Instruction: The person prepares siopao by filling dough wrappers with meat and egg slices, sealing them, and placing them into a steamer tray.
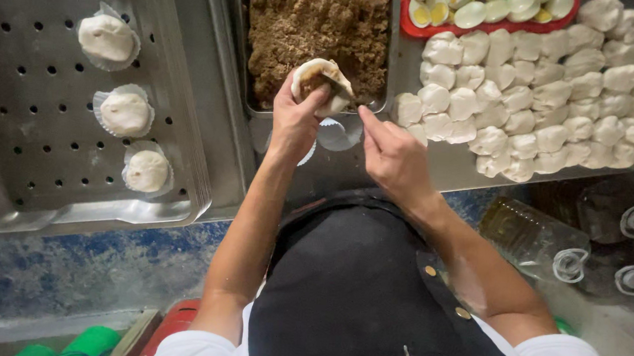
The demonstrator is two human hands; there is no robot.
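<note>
My left hand (pixel 295 121) cups a flattened round of white dough (pixel 322 82) with brown filling in its middle, held over the near edge of a metal pan of brown minced filling (pixel 317 22). My right hand (pixel 393 157) grips a thin flat spatula (pixel 341 92) whose tip lies on the filling in the dough. White paper cups (pixel 338 135) sit on the counter just under both hands.
A perforated metal tray (pixel 36 158) at the left carries three shaped buns in paper cups (pixel 124 112). Several raw dough balls (pixel 546 90) are piled at the right. A red tray of halved boiled eggs (pixel 485 7) stands behind them. Clear plastic bottles (pixel 536 238) lie below the counter at the right.
</note>
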